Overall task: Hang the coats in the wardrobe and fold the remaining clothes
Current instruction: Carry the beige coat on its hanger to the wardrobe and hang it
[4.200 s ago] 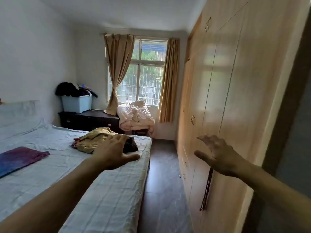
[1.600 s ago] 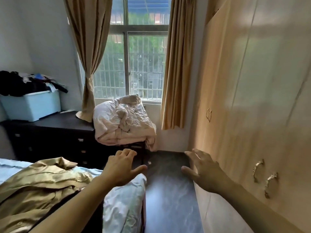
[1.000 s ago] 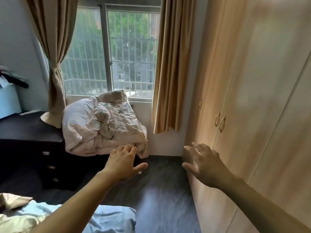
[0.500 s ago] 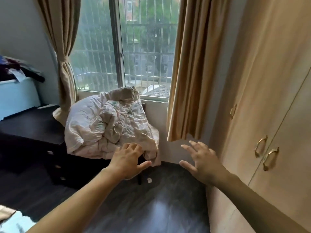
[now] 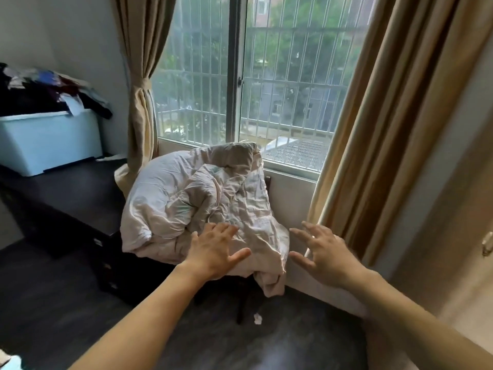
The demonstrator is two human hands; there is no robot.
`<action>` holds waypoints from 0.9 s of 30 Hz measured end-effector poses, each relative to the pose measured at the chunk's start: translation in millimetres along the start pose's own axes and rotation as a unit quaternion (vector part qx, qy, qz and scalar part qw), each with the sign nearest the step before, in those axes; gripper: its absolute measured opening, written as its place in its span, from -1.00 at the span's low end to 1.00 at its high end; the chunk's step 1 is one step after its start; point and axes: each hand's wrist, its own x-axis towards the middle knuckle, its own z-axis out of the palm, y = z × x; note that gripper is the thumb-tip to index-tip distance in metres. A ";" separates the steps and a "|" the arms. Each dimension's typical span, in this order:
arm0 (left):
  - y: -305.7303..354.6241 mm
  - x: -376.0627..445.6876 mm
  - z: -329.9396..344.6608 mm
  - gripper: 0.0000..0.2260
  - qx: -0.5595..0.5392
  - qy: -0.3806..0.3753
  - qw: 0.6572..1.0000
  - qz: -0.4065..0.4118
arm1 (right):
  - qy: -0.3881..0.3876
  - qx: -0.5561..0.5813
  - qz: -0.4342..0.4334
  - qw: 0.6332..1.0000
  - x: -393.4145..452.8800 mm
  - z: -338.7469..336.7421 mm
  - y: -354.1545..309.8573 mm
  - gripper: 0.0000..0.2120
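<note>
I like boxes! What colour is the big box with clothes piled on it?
Light blue box, head view.

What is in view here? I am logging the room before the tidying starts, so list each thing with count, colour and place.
crumpled quilt: one, pale pink-white, heaped on a dark chair under the window
storage box: one, light blue, on the dresser at left
pile of clothes: one, mostly dark, on top of the box
dresser: one, black, along the left wall
curtains: two, tan, either side of the window; the left one is tied back
window: one, with white bars
wardrobe: one, light wood, at right
scrap: one, white, on the dark floor
left hand: open, before the quilt
right hand: open, near the right curtain
</note>
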 end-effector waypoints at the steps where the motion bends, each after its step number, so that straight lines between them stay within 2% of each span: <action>1: -10.8 13.9 0.0 -0.34 0.002 0.006 1.000 -0.005 | -0.002 -0.010 -0.012 1.000 22.3 -1.0 -2.6 -0.35; 8: -99.6 62.2 -0.1 -0.34 0.027 0.036 0.995 -0.090 | -0.009 0.005 -0.105 0.994 164.8 14.6 -45.0 -0.37; 16: -226.2 79.4 13.1 -0.35 0.071 0.008 0.962 -0.264 | -0.046 0.033 -0.270 0.961 324.5 78.3 -147.4 -0.38; 21: -283.8 86.8 5.9 -0.31 0.081 0.022 0.918 -0.388 | -0.084 0.073 -0.364 0.925 410.0 98.7 -209.1 -0.37; 27: -332.4 47.7 -10.4 -0.40 0.075 0.078 0.846 -0.522 | -0.108 0.081 -0.483 0.865 479.8 108.5 -315.7 -0.35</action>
